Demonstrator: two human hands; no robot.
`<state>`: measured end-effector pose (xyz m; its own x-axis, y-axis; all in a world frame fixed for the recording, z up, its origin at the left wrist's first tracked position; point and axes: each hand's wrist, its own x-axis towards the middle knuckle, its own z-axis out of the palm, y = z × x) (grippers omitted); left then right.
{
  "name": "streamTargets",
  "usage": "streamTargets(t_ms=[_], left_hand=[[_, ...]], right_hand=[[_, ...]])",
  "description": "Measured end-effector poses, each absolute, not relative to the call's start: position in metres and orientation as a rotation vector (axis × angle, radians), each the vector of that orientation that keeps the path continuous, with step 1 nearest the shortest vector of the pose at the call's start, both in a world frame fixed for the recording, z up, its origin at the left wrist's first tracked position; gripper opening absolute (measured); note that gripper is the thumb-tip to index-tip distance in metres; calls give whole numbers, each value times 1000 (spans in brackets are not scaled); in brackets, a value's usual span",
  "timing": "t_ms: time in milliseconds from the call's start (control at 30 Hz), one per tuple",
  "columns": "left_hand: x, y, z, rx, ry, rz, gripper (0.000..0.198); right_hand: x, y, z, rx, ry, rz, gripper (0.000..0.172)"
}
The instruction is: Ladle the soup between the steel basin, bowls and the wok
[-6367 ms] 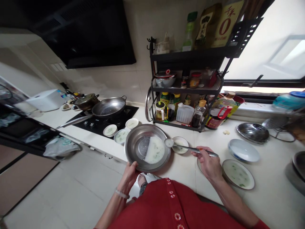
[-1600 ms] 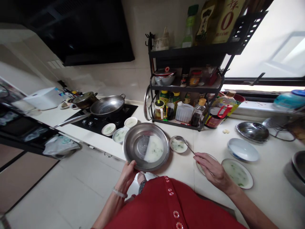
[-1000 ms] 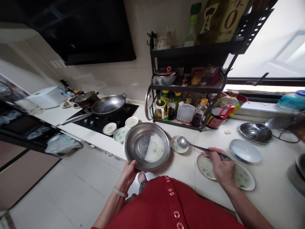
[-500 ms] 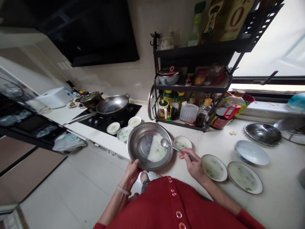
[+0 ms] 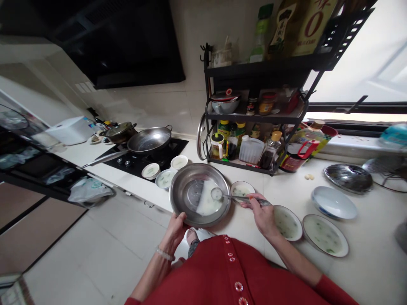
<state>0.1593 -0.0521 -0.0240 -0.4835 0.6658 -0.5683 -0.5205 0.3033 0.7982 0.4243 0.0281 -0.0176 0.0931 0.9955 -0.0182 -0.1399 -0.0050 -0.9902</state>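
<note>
My left hand (image 5: pixel 176 228) grips the near rim of a wide metal basin (image 5: pixel 186 180), which is tilted so that pale, milky soup (image 5: pixel 208 202) with green bits pools on its right side. In my right hand (image 5: pixel 259 207) is a metal ladle (image 5: pixel 217 194), its bowl down at the soup and its handle running out over the basin's right rim. A small bowl of soup (image 5: pixel 242 188) stands just right of the basin, partly behind my right hand. Two wider dishes of the same soup, a nearer one (image 5: pixel 288 223) and a farther one (image 5: pixel 326 235), lie to the right.
Several small soup bowls (image 5: pixel 165 179) stand left of the basin beside the black stove (image 5: pixel 135 163), which carries a wok (image 5: pixel 149 140). Behind is a black rack (image 5: pixel 254 118) of bottles and jars. An upturned-looking white bowl (image 5: pixel 333 203) and a metal lid (image 5: pixel 348 178) lie at right.
The ladle's bowl has moved slightly left and down into the soup, now holding some liquid. My right hand has shifted a little right along with its handle. My left hand and the basin stay put.
</note>
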Motion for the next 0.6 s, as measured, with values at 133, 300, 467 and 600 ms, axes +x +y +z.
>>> streamTargets(t_ms=[133, 300, 467, 600], left_hand=[[159, -52, -25, 137, 1518, 1415, 25], [159, -52, -26, 138, 1504, 1417, 24], [160, -52, -23, 114, 1522, 1420, 24], [160, -52, -22, 108, 1520, 1428, 22]], right_hand=[[427, 27, -7, -1138, -1046, 1204, 25], [426, 27, 3, -1102, -1050, 1199, 24], [424, 29, 7, -1083, -1037, 1212, 22], [423, 30, 4, -1092, -1025, 1223, 23]])
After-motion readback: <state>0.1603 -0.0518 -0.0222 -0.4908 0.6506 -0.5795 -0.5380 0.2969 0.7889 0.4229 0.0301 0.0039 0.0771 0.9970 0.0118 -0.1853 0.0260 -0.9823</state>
